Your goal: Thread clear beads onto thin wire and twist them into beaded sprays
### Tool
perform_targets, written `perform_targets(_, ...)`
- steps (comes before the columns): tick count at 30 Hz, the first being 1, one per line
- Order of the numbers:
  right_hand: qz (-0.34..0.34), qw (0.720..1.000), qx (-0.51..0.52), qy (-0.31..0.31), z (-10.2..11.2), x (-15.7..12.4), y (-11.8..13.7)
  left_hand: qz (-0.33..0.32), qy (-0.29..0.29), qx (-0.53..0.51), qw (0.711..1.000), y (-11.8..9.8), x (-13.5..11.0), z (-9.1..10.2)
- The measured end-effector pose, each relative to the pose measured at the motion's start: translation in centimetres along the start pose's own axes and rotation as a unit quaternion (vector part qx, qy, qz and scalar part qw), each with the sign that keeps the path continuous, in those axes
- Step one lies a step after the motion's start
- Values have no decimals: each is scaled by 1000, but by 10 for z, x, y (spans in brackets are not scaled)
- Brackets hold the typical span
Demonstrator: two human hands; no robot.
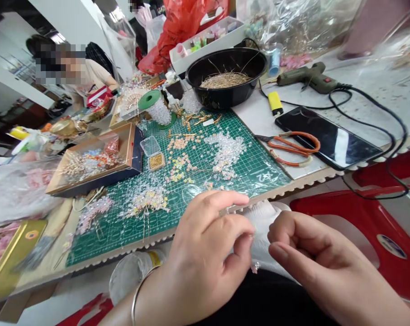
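My left hand (pixel 213 246), with a bangle at the wrist, hovers before the table edge, thumb and fingers pinched together. A small pale pink bead cluster (pixel 255 268) hangs just below its fingertips; what joins it to the hand is too fine to see. Close by on the right, my right hand (pixel 313 253) has its thumb against curled fingers, and whatever it grips is hidden. Beyond them, clear beads (pixel 225 151), peach and yellow beads (pixel 181 167) and a beaded hair ornament (pixel 149 203) lie on a green cutting mat (pixel 259 174).
Orange-handled scissors (pixel 293 142), a phone (pixel 327 136), a yellow lighter (pixel 275 103) and a corded glue gun (pixel 308 78) lie at right. Behind the mat stands a black bowl (pixel 225 93) of gold wires. A box (pixel 96 158) holds beadwork. One person (pixel 98 72) sits at far left.
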State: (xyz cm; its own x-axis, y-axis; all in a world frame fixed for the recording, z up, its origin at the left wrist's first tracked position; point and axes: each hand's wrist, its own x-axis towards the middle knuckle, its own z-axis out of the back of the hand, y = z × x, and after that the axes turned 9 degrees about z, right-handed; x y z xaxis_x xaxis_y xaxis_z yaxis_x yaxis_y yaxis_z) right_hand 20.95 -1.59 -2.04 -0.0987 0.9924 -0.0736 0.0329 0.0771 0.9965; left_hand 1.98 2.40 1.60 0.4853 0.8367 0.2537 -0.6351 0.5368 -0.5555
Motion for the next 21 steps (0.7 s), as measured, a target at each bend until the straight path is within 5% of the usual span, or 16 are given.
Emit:
perform_targets(8, 54, 995, -84, 6, -12, -15, -1, 5, -22, -17, 1000, -1, -25, 10)
perform_targets(21, 19, 998, -50, 18, -22, -22, 1, -13, -8, -36, 999, 2, -36, 14)
